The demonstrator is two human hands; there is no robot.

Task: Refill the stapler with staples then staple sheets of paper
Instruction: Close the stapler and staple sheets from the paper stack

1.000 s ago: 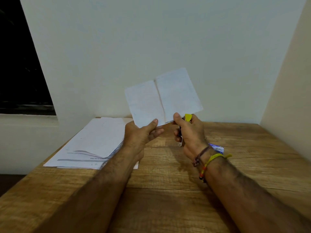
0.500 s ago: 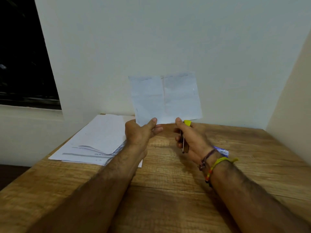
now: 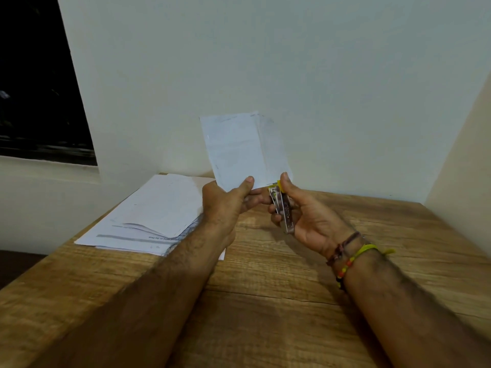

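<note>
Folded sheets of paper (image 3: 239, 150) upright above both hands, left hand (image 3: 225, 205) pinching their lower edge, right hand (image 3: 305, 216) clasping the stapler (image 3: 281, 208) (yellow tip at the paper's corner).

The left hand (image 3: 225, 205) covers the lower left corner of the folded paper (image 3: 239, 150). The right hand (image 3: 308, 216) hides much of the stapler (image 3: 283, 208), whose mouth meets the sheet's bottom edge behind the thumb. Print on the paper stack (image 3: 148, 216) is too small to read.
</note>
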